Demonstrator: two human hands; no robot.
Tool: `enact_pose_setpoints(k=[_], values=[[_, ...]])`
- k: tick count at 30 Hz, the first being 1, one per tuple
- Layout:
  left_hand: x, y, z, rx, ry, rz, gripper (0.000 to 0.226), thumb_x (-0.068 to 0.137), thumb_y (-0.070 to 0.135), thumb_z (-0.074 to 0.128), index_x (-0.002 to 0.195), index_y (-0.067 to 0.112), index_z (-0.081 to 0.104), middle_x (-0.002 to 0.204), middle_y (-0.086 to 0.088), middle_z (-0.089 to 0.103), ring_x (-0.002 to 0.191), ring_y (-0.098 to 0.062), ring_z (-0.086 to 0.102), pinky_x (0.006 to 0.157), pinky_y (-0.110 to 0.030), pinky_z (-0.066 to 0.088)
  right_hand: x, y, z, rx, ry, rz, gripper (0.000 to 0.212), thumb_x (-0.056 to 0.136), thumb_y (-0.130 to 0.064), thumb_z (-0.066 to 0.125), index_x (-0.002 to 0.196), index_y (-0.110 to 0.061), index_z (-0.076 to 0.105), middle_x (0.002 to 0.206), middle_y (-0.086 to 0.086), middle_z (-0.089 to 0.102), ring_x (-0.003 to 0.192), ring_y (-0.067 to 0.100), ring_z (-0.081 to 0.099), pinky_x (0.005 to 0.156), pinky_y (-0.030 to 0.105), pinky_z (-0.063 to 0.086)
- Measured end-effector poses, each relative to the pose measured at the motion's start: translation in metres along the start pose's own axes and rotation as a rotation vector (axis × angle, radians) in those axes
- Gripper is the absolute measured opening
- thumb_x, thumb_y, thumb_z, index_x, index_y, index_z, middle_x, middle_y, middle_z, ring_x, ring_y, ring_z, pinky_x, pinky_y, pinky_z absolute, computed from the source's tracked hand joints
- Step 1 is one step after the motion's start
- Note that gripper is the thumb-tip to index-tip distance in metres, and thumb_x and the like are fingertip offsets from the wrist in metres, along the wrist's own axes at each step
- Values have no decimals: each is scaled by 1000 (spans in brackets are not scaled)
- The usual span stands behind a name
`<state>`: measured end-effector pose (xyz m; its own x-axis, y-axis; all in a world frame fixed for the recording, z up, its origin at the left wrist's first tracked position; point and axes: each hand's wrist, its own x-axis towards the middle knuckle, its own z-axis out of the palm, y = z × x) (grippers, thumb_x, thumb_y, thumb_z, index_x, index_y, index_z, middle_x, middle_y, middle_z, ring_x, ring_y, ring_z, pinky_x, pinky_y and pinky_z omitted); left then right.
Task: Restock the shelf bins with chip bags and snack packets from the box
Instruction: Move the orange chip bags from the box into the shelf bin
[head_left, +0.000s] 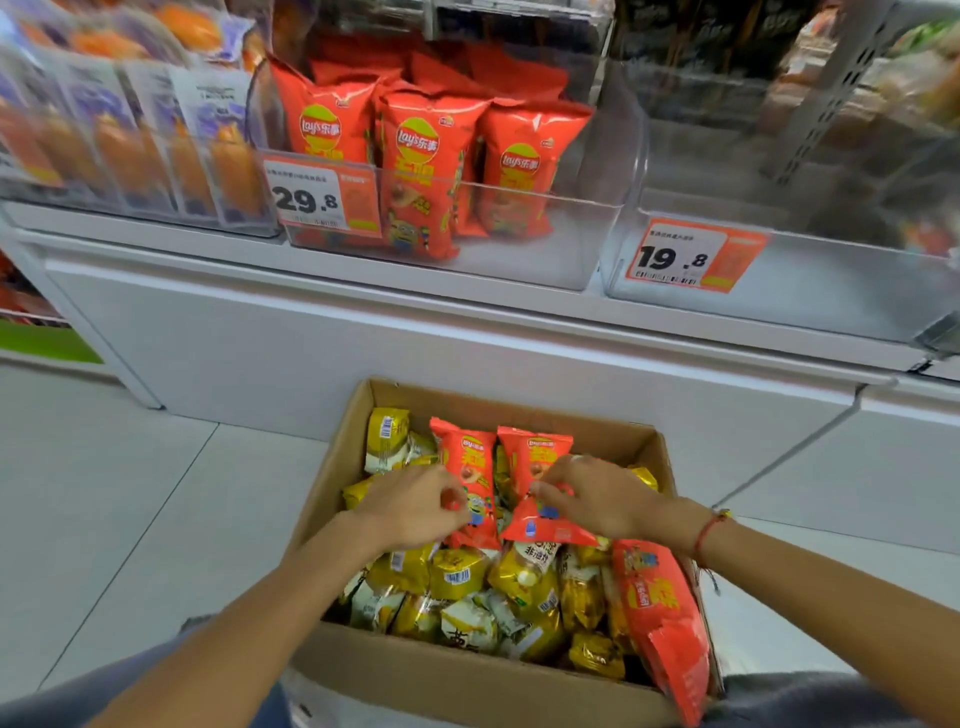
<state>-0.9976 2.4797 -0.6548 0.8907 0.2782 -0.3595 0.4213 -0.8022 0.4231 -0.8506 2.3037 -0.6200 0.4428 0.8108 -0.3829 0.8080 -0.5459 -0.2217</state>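
In the box (332, 483), each hand, left (410, 506) and right (597, 496), pinches a red bag (467, 467) (535, 457); a thin pinch could slip lifting toward the twelve o'clock bin (519, 265).

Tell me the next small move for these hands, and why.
Probably lift both red chip bags out of the box: the left hand grips one bag, the right hand the other, and the matching bin above has room.

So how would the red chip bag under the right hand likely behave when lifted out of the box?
Probably light for its size: the red chip bag looks puffed. Its glossy film may be slippery, so the right hand pinching an edge seems sensible. Likely crushable; it lies on loose gold packets, which could shift.
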Motion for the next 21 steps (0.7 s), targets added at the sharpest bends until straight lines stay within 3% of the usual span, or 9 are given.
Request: enact_pose_setpoints(k=[3,5,7,9,11,14,17,19,21], values=[[34,14,-10,-31,164,-218,26,87,39,54,104,24,65,110,3,68,105,-22,62,84,-33,50,36,3,-13,135,69,251,37,94,-40,44,98,-13,68,106,13,67,101,32,61,77,32,43],[56,17,-10,-3,165,-341,36,87,43,53,111,16,60,114,-5,65,108,-28,60,84,-35,49,57,10,-12,169,18,366,46,90,-50,45,109,-11,60,113,13,64,102,32,61,80,33,46],[76,21,-5,-33,98,-427,52,88,52,52,119,10,55,122,-10,61,114,-30,57,86,-35,46,72,14,-7,203,-88,460,72,82,-64,45,133,-12,44,125,13,59,108,32,60,89,37,49],[94,23,2,-115,22,-481,67,83,62,54,122,7,55,125,-12,59,116,-30,56,91,-36,45,82,17,-1,178,-149,514,88,79,-69,49,143,-12,30,136,12,51,117,32,55,96,38,47],[103,21,10,-122,-46,-497,74,77,66,60,122,7,55,126,-11,59,116,-29,56,92,-36,46,85,17,3,137,-165,513,91,78,-68,54,144,-11,27,141,11,46,124,32,50,99,38,43],[103,9,18,-168,-33,-489,67,73,61,67,117,11,59,122,-8,62,113,-27,58,90,-34,49,83,15,6,134,-151,496,87,80,-61,58,144,-11,25,140,11,46,125,32,48,100,38,41],[86,-6,17,-412,28,-431,57,69,52,76,111,17,60,115,-1,66,105,-22,62,88,-32,50,76,15,4,204,-110,475,84,79,-56,61,141,-12,27,133,10,53,119,31,53,96,38,45],[66,-17,12,-688,108,-386,81,58,45,86,124,17,50,116,-4,64,103,-20,64,90,-35,51,68,16,-2,303,-91,437,84,77,-54,65,141,-13,28,129,10,55,115,29,56,96,39,46],[40,-23,0,-965,254,-319,103,49,40,92,134,18,39,111,-1,63,94,-17,66,82,-37,56,58,13,-12,422,-79,374,83,76,-50,70,139,-14,29,128,8,56,113,26,56,97,39,46]])
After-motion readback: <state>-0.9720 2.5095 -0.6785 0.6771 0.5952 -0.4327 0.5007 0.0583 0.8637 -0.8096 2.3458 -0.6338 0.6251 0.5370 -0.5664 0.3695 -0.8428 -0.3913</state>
